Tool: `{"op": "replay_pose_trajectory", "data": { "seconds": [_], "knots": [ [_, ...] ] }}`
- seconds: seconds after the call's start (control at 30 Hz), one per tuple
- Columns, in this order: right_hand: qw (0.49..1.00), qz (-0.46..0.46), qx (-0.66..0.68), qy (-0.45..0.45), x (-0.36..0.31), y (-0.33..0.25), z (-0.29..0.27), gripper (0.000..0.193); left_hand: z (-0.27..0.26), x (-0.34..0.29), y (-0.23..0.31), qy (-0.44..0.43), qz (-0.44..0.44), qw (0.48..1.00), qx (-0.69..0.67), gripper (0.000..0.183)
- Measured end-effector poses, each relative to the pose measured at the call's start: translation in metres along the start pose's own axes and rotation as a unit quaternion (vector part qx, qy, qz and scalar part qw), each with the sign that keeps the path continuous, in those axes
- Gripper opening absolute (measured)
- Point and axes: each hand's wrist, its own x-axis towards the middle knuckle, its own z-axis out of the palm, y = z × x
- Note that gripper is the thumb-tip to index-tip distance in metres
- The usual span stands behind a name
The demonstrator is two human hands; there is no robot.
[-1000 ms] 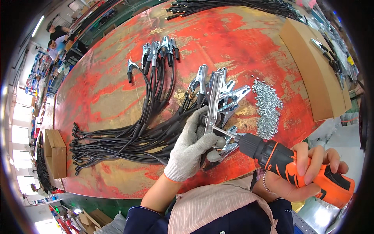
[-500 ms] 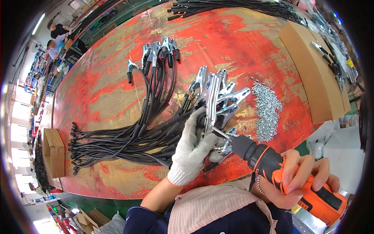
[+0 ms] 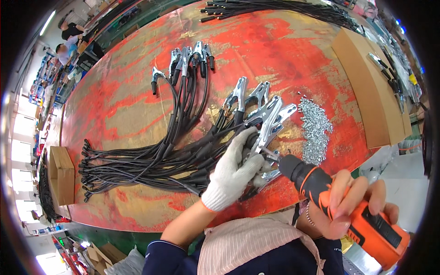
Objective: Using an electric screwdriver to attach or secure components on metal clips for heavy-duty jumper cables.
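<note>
My left hand (image 3: pixel 233 176), in a white knit glove, is closed round the black-gripped end of a silver spring clamp (image 3: pixel 268 123). The clamp tilts up and to the right. My bare right hand (image 3: pixel 353 201) is wrapped round an orange and black power screwdriver (image 3: pixel 321 190). Its bit reaches the clamp's lower end beside my left fingertips; whether it sits in a screw is too small to tell. More silver clamps (image 3: pixel 238 94) lie just beyond, fixed to black cables (image 3: pixel 151 160) running left. A pile of small silver screws (image 3: pixel 315 130) lies to the right.
Another cluster of clamps (image 3: pixel 184 59) lies farther back on the red, worn table (image 3: pixel 123 96). Cardboard boxes stand at the right (image 3: pixel 366 87) and left (image 3: pixel 64 176). A bundle of black cables (image 3: pixel 275 9) lies along the far edge. Two people are at the far left.
My left hand has shifted slightly right, and the clamp in it has swung from nearly upright to a rightward tilt. The screwdriver has moved slightly right, its bit still at the clamp.
</note>
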Motion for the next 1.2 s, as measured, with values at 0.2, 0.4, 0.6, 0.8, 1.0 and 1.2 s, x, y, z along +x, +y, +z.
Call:
{"op": "replay_pose_trajectory", "data": {
  "seconds": [0.2,0.4,0.6,0.8,1.0,1.2],
  "knots": [
    [0.994,-0.032,0.077,0.065,0.008,-0.018,-0.008,0.047,-0.02,0.011,0.04,0.213,0.294,0.794,0.487,0.054],
    [0.857,0.473,-0.073,0.19,-0.072,0.036,-0.022,0.068,0.003,-0.029,0.081,-0.01,0.226,0.755,0.615,0.049],
    [0.817,0.532,0.018,0.222,-0.057,0.052,-0.017,0.066,-0.015,-0.017,0.051,0.012,0.346,0.659,0.668,0.046],
    [0.861,0.45,-0.087,0.221,-0.035,0.058,-0.055,0.079,-0.091,0.069,0.088,0.353,0.361,0.623,0.598,0.025],
    [0.88,0.413,-0.097,0.213,-0.028,0.05,-0.079,0.079,-0.126,0.145,0.096,0.276,0.409,0.442,0.749,0.031],
    [0.874,0.417,-0.073,0.24,-0.032,0.048,-0.081,0.077,-0.038,0.133,0.004,-0.069,0.261,0.583,0.766,0.026]
  ]
}}
